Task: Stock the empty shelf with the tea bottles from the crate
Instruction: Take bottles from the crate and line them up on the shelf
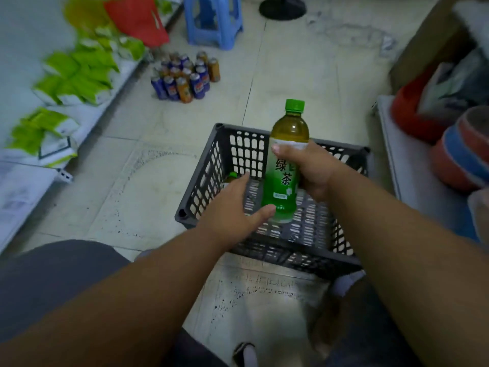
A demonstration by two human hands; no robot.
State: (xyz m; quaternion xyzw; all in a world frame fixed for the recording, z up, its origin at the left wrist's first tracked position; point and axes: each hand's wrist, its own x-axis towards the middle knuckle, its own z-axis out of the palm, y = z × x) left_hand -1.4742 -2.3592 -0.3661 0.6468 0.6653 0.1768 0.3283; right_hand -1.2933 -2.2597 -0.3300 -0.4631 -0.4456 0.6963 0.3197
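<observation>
The fingers (284, 151) of the right hand (315, 170) are curled round the middle of a green tea bottle (284, 165), thumb on the near-left side of its label, holding it upright above the crate (209, 170) with its green cap pointing to the far side. The left hand (232, 210) reaches in from the near left with its fingers straight and loosely together over the crate's left part, its thumb tip touching the bottle's lower end; it grips nothing. The dark grey lattice crate stands on the tiled floor (148, 165) right in front of the person, and behind the left hand's fingertips the green cap of a second bottle (232, 176) shows inside against the left wall; the rest of it is hidden by the hand. To the far left of the crate a cluster of blue and orange drink cans (185, 78) stands on the floor, well apart from it, and beyond them a blue plastic stool (211, 22). Along the left edge a low white shelf (16, 186) carries green and white packets (76, 78), with a red bag (137, 19) at its far end. On the right a white ledge (412, 176) holds red, blue and orange rounded things, too blurred to name. A round black stand base (281, 7) sits at the far edge.
</observation>
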